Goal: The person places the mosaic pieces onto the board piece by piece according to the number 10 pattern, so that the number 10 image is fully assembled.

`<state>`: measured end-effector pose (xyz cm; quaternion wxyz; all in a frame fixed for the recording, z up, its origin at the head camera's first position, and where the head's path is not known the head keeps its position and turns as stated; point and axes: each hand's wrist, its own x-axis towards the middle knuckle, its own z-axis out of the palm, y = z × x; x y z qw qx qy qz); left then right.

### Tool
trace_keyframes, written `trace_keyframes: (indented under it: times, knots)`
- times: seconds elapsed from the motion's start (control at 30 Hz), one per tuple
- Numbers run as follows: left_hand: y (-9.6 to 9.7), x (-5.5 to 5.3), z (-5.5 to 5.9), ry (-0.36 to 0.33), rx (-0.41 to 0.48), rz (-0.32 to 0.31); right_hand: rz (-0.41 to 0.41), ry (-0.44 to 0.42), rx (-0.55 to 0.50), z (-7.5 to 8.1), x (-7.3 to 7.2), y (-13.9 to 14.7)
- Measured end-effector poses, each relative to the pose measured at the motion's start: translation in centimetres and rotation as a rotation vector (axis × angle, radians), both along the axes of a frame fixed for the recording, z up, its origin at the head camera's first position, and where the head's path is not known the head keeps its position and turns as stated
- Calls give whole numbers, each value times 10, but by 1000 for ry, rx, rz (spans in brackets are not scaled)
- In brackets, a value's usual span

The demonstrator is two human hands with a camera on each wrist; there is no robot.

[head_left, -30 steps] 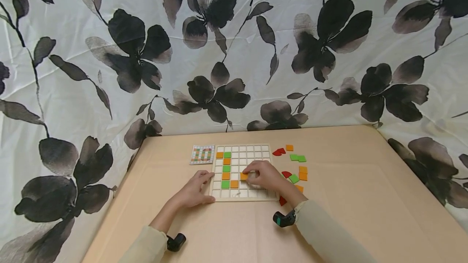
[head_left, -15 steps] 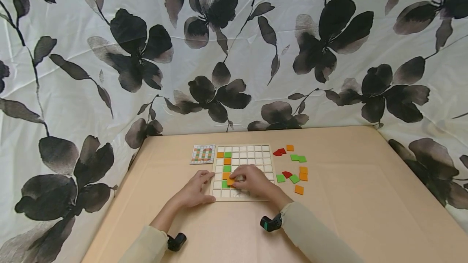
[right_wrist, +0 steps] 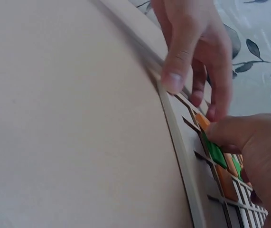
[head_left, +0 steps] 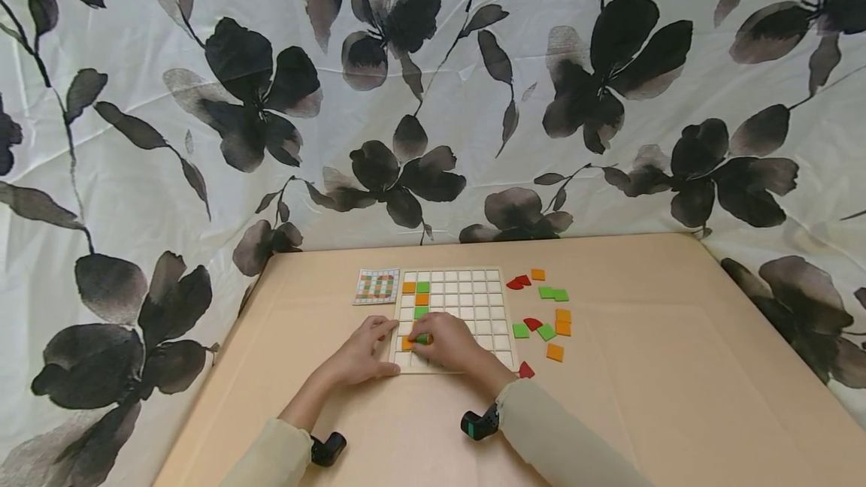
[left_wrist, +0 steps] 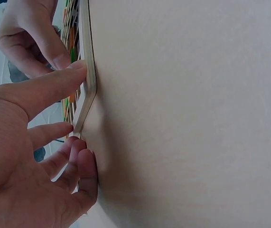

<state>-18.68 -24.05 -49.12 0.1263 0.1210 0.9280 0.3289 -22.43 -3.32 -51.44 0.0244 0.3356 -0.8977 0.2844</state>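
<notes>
A wooden grid board [head_left: 480, 322] lies on the table, with orange and green square tiles in its left columns. My right hand [head_left: 446, 340] pinches an orange square tile [head_left: 407, 343] over the leftmost column, near the board's front. Beside that tile sits a green tile [right_wrist: 213, 151], partly covered by the right fingers in the head view. My left hand [head_left: 361, 353] rests at the board's front left corner. In the left wrist view its thumb [left_wrist: 73, 71] presses the front edge, and the other fingertips lie along the left side.
Behind the left hand is a small pattern card [head_left: 376, 286] with coloured squares. Right of the board lie loose orange tiles [head_left: 555, 352], green tiles [head_left: 520, 331] and red curved pieces [head_left: 526, 370]. A floral cloth [head_left: 406, 96] hangs behind the table [head_left: 643, 367].
My right hand has carried the orange tile leftward across the board, from the middle columns to the leftmost one. The left hand has stayed at the corner.
</notes>
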Motion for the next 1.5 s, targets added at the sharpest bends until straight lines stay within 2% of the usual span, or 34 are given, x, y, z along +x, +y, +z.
trace_keyframes:
  times: [0.17,0.33,0.5,0.6,0.77,1.07,1.23,1.5]
  knots:
    - [1,0,1,5,2,-6,-20,48,55,4,6,-9]
    - [1,1,2,5,-2,3,-39,29,85,6,7,-14]
    - [1,1,0,7,5,1,-49,19,63,3,4,-16]
    - [1,0,-1,8,9,-5,-47,-7,44,3,3,-15]
    - [1,0,-1,-4,10,2,-27,-99,8,8,3,-12]
    - [0,-1,0,4,2,-21,-9,-165,-73,10,-1,3]
    - [0,-1,0,-1,4,-7,-8,-177,-106,13,-2,15]
    - [2,-2,0,-16,2,27,-70,-221,-136,12,-2,49]
